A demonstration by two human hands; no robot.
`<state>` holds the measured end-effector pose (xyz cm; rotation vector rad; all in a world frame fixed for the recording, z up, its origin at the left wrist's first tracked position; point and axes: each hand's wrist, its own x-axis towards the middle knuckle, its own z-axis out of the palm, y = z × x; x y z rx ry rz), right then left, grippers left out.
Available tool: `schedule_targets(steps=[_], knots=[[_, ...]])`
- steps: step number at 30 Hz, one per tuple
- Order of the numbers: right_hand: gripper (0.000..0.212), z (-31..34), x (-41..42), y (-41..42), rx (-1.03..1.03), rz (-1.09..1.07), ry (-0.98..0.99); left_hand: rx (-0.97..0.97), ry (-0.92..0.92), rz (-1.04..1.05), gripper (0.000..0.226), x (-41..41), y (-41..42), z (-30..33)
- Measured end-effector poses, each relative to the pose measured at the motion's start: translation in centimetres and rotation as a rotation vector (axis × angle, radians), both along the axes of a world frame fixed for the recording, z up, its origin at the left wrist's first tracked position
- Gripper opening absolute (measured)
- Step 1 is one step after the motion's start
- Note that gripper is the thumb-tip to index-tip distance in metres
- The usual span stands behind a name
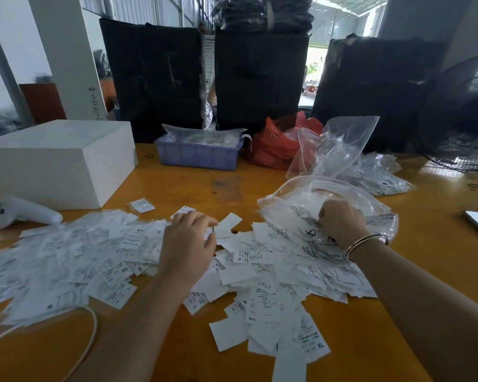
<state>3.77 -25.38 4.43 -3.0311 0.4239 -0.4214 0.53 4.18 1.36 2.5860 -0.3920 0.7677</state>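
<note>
Your left hand pinched one label over the pile; your right hand, fingers curled, gripped the clear bag.

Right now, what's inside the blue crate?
Flat clear plastic bags with black print fill the top of the blue crate. Whatever lies beneath them is covered by the bags and the crate's walls.

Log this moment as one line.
left hand: pinches white label | right hand: grips clear bag | label pile: spread on table
</note>
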Motion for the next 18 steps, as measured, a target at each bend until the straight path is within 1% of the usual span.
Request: schedule_targets(steps=[1,3,5,7,10,14,18], knots=[[0.009,0.0,-0.1,-0.1,-0.002,-0.005,0.036,0.01,0.007,-0.037,0.021,0.0,-0.1,-0.2],[0.01,-0.1,-0.1,-0.1,-0.017,-0.013,0.062,0.018,0.032,-0.101,0.02,-0.1,-0.3,-0.4],[0.016,-0.2,0.0,-0.2,-0.051,-0.008,0.043,-0.002,0.076,-0.168,0.019,-0.2,-0.6,-0.7],[0.018,0.0,0.0,-0.2,-0.043,-0.01,-0.004,-0.008,0.118,-0.248,0.019,-0.4,-1.1,-0.9],[0.015,0.7,0.0,-0.3,0.086,-0.009,-0.089,-0.02,0.14,-0.345,0.018,-0.5,-1.7,-1.0],[0.01,1.5,0.1,-0.9,0.299,0.02,-0.138,-0.076,0.156,-0.361,0.017,-0.4,-1.9,-1.0],[0.013,1.9,0.1,-1.3,0.369,0.027,-0.252,-0.085,0.194,-0.375,0.016,-0.5,-1.9,-1.0]])
